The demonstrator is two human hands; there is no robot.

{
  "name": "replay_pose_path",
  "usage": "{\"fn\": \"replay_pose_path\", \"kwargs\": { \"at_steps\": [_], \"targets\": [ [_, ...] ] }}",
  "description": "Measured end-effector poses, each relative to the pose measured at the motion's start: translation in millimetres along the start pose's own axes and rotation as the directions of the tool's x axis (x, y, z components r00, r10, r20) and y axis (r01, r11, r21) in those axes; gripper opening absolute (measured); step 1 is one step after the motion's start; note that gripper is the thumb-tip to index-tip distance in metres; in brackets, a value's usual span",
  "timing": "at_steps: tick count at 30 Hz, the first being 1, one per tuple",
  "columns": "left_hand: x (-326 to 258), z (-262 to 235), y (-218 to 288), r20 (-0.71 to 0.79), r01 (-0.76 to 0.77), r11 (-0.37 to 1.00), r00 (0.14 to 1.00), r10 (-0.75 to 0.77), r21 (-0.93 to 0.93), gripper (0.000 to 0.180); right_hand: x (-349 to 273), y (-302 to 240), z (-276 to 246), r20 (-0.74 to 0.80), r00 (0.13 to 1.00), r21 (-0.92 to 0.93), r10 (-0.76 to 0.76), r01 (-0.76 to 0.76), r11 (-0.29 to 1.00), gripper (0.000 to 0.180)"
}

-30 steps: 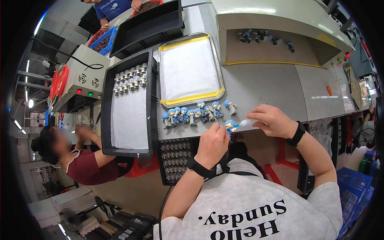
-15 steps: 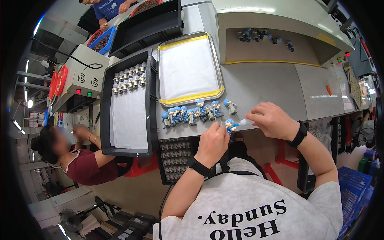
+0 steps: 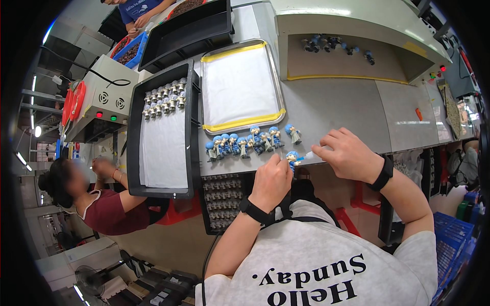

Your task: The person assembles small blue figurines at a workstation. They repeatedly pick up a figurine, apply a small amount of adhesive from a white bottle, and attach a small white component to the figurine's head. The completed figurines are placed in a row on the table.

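Observation:
At the table's front edge, my left hand is closed around the lower part of a small figurine with blue hair and a blue outfit. My right hand pinches a small whitish object beside the figurine's blue side part; its kind is too small to tell. Whether that object touches the figurine, I cannot make out. Just beyond my hands, a single blue-haired figurine in grey lies on the table. Several more blue-haired figurines stand or lean in a cluster to its left.
A metal tray lined with white sheet and yellow tape lies beyond the cluster. Left of it, a black bin holds rows of pale-headed figurines. A machine opening contains more figurines. A co-worker sits at left; another works far left.
My right hand has shifted slightly left toward the figurine, and less of the whitish object shows. My left hand keeps its grip nearly in place.

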State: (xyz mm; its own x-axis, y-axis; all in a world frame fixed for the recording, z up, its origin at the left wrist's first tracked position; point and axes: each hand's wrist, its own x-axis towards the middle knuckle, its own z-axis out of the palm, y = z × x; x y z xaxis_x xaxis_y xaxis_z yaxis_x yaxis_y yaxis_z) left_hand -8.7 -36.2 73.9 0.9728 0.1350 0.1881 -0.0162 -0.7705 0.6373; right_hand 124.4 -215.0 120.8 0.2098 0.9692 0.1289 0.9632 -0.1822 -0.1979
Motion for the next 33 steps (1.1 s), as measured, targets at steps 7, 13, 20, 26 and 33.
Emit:
{"fn": "replay_pose_path", "kwargs": {
  "at_steps": [7, 13, 20, 26, 33],
  "targets": [
    [-1, 1, -1, -0.002, 0.008, 1.0, 1.0, -0.008, 0.002, 0.004, 2, -6, -5, 0.023, 1.0, -0.005, 0.008, -0.008, 1.0, 0.039],
    [0, -4, 2, -0.046, -0.007, 1.0, 0.999, 0.006, -0.021, 0.011, -12, 34, 25, -0.082, 0.93, 0.519, 0.359, -0.268, 0.812, 0.037],
    [-1, -10, 8, -0.175, -0.02, 1.0, 0.985, 0.016, -0.021, 0.008, -42, 116, 114, -0.12, 0.522, 0.907, 0.845, -0.289, 0.307, 0.033],
    [1, -4, 12, -0.25, -0.058, 0.998, 0.967, 0.049, -0.03, 0.012, -61, 150, 147, -0.153, 0.467, 0.892, 0.871, -0.313, 0.325, 0.04],
    [4, -1, 15, -0.303, -0.076, 0.997, 0.95, 0.07, -0.011, 0.014, -46, 93, 135, -0.458, 0.162, 0.73, 0.874, -0.493, 0.473, 0.034]
  ]
}}
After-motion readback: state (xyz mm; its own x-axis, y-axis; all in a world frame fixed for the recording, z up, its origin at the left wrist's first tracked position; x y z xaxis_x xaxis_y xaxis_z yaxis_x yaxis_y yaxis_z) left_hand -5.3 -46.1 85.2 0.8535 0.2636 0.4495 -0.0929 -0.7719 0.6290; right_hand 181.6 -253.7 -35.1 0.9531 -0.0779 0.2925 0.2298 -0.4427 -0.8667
